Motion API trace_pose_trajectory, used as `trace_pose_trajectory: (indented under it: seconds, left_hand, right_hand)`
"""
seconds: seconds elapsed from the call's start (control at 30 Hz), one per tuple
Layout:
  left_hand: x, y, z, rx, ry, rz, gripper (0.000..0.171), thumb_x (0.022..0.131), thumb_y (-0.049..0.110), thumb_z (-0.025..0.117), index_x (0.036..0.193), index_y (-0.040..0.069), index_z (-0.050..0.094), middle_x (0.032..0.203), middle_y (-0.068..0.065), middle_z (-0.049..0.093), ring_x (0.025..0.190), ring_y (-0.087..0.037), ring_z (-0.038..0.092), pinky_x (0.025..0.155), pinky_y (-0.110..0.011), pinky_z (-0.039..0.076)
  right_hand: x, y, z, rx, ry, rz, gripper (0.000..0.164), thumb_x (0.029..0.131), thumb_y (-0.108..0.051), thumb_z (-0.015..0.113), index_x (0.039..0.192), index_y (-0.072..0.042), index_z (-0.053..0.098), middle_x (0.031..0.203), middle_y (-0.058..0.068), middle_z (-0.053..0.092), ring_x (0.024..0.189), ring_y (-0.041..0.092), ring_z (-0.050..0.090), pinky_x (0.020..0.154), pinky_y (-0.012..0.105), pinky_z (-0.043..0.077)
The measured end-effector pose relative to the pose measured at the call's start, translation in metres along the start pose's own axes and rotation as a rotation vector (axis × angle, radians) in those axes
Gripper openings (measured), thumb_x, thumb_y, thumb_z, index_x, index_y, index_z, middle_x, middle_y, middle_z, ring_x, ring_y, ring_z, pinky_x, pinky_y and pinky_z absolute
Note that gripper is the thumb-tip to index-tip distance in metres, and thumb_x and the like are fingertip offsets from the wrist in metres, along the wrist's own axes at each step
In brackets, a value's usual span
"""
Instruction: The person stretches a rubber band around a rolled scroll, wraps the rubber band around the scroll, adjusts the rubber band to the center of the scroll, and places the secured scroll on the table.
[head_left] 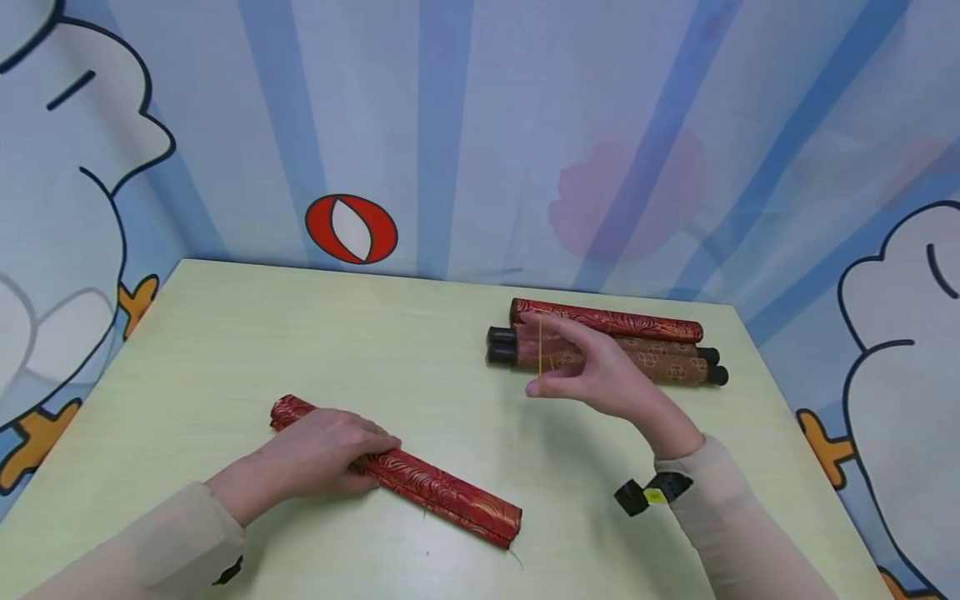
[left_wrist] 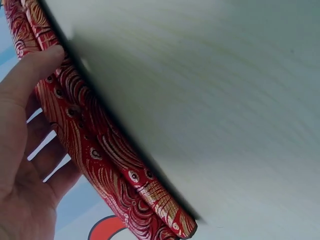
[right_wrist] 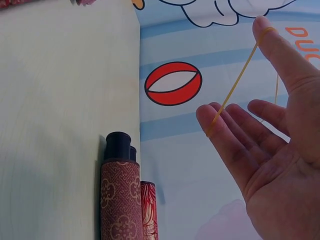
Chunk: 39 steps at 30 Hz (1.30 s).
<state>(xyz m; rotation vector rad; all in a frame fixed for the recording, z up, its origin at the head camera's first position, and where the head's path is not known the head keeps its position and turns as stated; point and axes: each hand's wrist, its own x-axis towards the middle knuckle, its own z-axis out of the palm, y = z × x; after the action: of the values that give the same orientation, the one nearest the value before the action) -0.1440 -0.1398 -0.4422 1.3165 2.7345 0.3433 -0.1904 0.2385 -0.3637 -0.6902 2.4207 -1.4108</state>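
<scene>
My left hand [head_left: 322, 450] grips a red brocade scroll [head_left: 457, 496] that lies slantwise on the table. In the left wrist view, the thumb is on the near side of the scroll [left_wrist: 122, 155] and the fingers are behind it; its length shows two rolls side by side. A thin yellow rubber band [right_wrist: 233, 89] is stretched between the thumb and fingers of my right hand [head_left: 600, 367], which are spread apart. That hand is held above two brown patterned scrolls [head_left: 667, 367] with black end knobs, hiding part of them.
Behind the brown scrolls lies another red scroll [head_left: 645, 323], close against them. The pale table [head_left: 352, 333] ends at a printed cloth backdrop [head_left: 495, 150] with blue stripes. Loose threads stick out at the near end of the gripped scroll.
</scene>
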Motion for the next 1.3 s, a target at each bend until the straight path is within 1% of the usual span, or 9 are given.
trace_pose_trajectory:
  seconds: [0.27, 0.47, 0.6, 0.67, 0.77, 0.87, 0.93, 1.07, 1.3]
  left_hand:
    - [0.002, -0.004, -0.003, 0.073, 0.106, 0.011, 0.046, 0.087, 0.028, 0.091, 0.127, 0.011, 0.079, 0.117, -0.004, 0.080, 0.101, -0.022, 0.079, 0.086, -0.043, 0.065]
    - [0.009, -0.007, -0.016, 0.126, 0.178, 0.008, 0.047, 0.085, 0.028, 0.092, 0.127, 0.011, 0.079, 0.117, -0.005, 0.081, 0.099, -0.022, 0.080, 0.081, -0.042, 0.066]
    - [0.016, -0.009, -0.030, 0.174, 0.208, -0.005, 0.049, 0.084, 0.029, 0.093, 0.128, 0.011, 0.079, 0.117, -0.006, 0.081, 0.098, -0.022, 0.080, 0.077, -0.040, 0.066]
    - [0.020, -0.009, -0.037, 0.188, 0.233, -0.009, 0.049, 0.083, 0.029, 0.094, 0.127, 0.011, 0.079, 0.116, -0.006, 0.081, 0.097, -0.022, 0.080, 0.075, -0.039, 0.066]
    - [0.026, -0.009, -0.049, 0.202, 0.285, 0.003, 0.047, 0.084, 0.027, 0.093, 0.126, 0.012, 0.080, 0.113, -0.006, 0.081, 0.093, -0.021, 0.080, 0.071, -0.038, 0.065]
    - [0.031, -0.007, -0.061, 0.215, 0.335, 0.016, 0.044, 0.084, 0.025, 0.092, 0.124, 0.012, 0.080, 0.111, -0.006, 0.082, 0.087, -0.020, 0.080, 0.066, -0.036, 0.064]
    - [0.034, -0.007, -0.069, 0.227, 0.357, 0.017, 0.043, 0.084, 0.024, 0.092, 0.123, 0.012, 0.080, 0.109, -0.005, 0.082, 0.083, -0.019, 0.079, 0.063, -0.035, 0.063]
    - [0.037, -0.006, -0.082, 0.254, 0.388, 0.006, 0.042, 0.084, 0.024, 0.092, 0.122, 0.013, 0.080, 0.105, -0.003, 0.082, 0.074, -0.017, 0.076, 0.055, -0.033, 0.059]
    - [0.040, -0.006, -0.099, 0.289, 0.404, -0.045, 0.044, 0.085, 0.027, 0.091, 0.126, 0.015, 0.080, 0.107, -0.003, 0.082, 0.073, -0.020, 0.076, 0.051, -0.034, 0.056]
  right_hand:
    - [-0.002, 0.001, -0.001, 0.001, 0.008, 0.011, 0.085, 0.088, -0.011, 0.090, 0.162, -0.016, 0.047, 0.152, 0.019, 0.059, 0.119, 0.036, 0.072, 0.091, 0.033, 0.064]
    - [-0.004, -0.001, -0.005, -0.023, 0.025, 0.021, 0.085, 0.088, -0.014, 0.090, 0.162, -0.020, 0.048, 0.156, 0.013, 0.056, 0.108, 0.027, 0.078, 0.089, 0.035, 0.065]
    - [-0.007, -0.001, -0.009, -0.056, 0.053, 0.024, 0.084, 0.087, -0.014, 0.091, 0.161, -0.019, 0.050, 0.159, 0.010, 0.052, 0.115, 0.032, 0.075, 0.091, 0.036, 0.064]
    - [-0.008, -0.002, -0.012, -0.089, 0.069, 0.015, 0.084, 0.087, -0.014, 0.091, 0.160, -0.016, 0.050, 0.157, 0.011, 0.054, 0.124, 0.035, 0.069, 0.095, 0.042, 0.063]
    - [-0.012, -0.003, -0.016, -0.172, 0.093, 0.001, 0.083, 0.088, -0.018, 0.091, 0.160, -0.017, 0.050, 0.160, 0.009, 0.053, 0.141, 0.037, 0.056, 0.110, 0.057, 0.053]
    - [-0.015, -0.005, -0.018, -0.249, 0.110, -0.006, 0.083, 0.088, -0.025, 0.091, 0.161, -0.020, 0.050, 0.162, 0.005, 0.052, 0.152, 0.033, 0.044, 0.117, 0.067, 0.041]
    - [-0.016, -0.006, -0.019, -0.259, 0.117, -0.011, 0.084, 0.088, -0.025, 0.091, 0.161, -0.020, 0.050, 0.162, 0.005, 0.051, 0.153, 0.033, 0.043, 0.118, 0.068, 0.038]
    - [-0.019, -0.007, -0.020, -0.264, 0.142, -0.011, 0.084, 0.088, -0.023, 0.092, 0.160, -0.019, 0.051, 0.160, 0.007, 0.053, 0.149, 0.034, 0.047, 0.115, 0.068, 0.042]
    - [-0.020, -0.006, -0.022, -0.259, 0.173, 0.006, 0.084, 0.089, -0.022, 0.090, 0.162, -0.020, 0.049, 0.161, 0.009, 0.051, 0.150, 0.036, 0.044, 0.115, 0.067, 0.042]
